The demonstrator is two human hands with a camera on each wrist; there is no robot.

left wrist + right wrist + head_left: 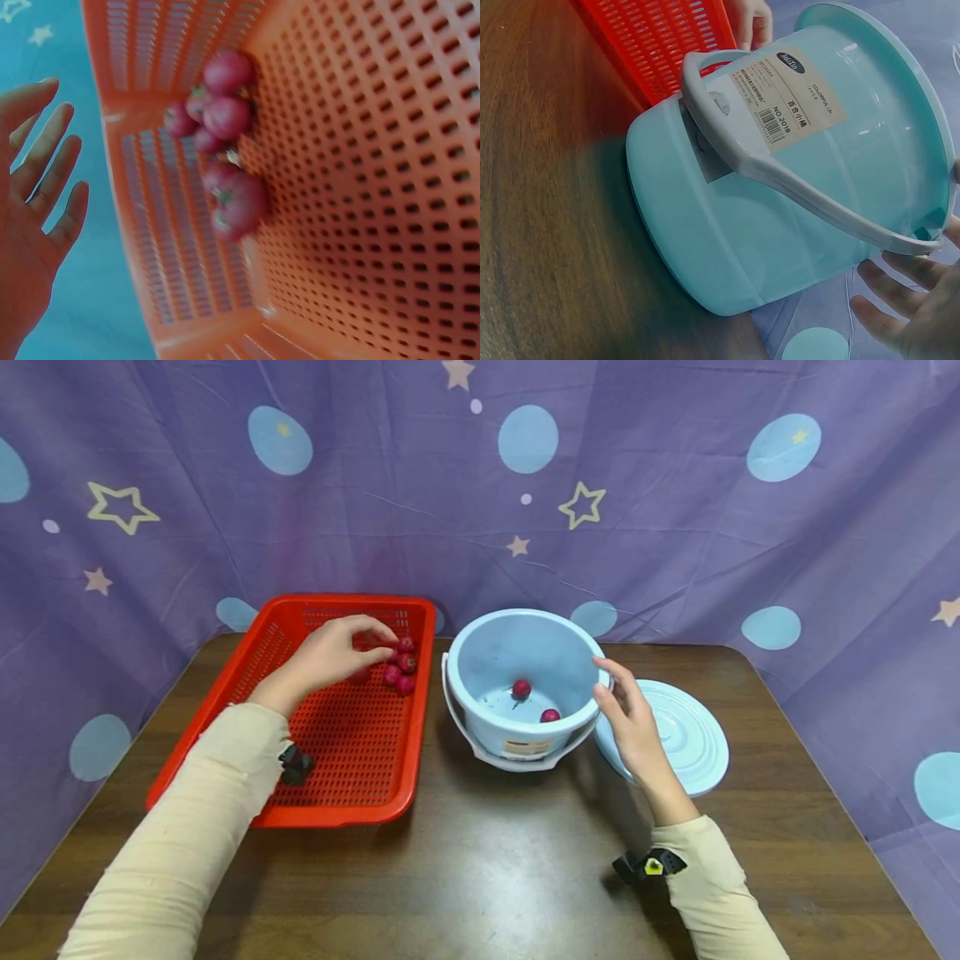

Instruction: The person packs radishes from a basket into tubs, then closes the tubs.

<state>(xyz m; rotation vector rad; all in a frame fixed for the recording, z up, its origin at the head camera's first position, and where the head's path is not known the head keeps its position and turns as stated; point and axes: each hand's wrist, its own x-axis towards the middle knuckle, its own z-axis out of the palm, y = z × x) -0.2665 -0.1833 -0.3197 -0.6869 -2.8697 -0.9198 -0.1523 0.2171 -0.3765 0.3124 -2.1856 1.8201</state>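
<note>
Over a red basket of clustered radishes, a person's left hand hung with loose, empty fingers; two more radishes lay inside a light-blue bucket, its rim touched by the right hand, fingers relaxed, beside a round lid.

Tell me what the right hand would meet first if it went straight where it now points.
The right hand would probably meet the round, light-blue plastic bucket at its right side; whether they touch is unclear.
</note>
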